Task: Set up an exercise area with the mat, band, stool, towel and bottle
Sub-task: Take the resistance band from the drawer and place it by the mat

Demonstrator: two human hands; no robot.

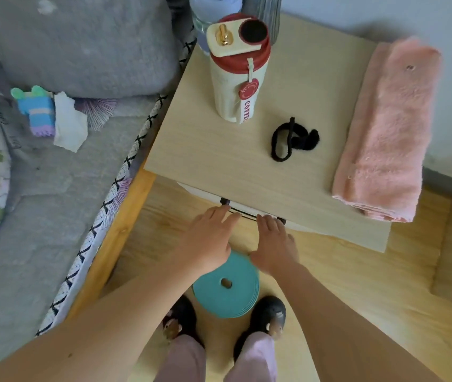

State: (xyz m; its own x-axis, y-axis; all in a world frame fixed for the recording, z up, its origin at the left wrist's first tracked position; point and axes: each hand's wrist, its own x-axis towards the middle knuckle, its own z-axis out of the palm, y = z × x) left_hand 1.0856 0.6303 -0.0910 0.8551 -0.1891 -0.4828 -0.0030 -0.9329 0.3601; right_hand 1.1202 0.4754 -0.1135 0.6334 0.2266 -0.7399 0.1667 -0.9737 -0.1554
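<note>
To my left runs the bed (53, 188) with its grey quilted cover and a grey pillow (81, 45) at the top, and below me is the pale wooden floor (343, 271). Straight ahead stands the light wood counter (219, 150), pushed against the bed frame. Along its right edge lies the pink towel (387, 128), folded long. My left hand (211, 241) and right hand (274, 244) both reach forward side by side, fingers straight and loose, grasping nothing; the fingertips come up to the dark drawer handle (246, 213) under the counter's front edge, though I cannot tell whether they touch it. The cream bottle (235, 86) with a red lid stands upright at the counter's back left. On the floor between my feet sits the teal stool (213, 296), collapsed flat into stacked rings, partly hidden under my wrists. My black slippers (270, 312) flank it. The black band (309, 139) lies loosely looped mid-counter, between bottle and towel. On the bed rest a small pastel toy (37, 111) and a crumpled tissue (69, 125)
</note>
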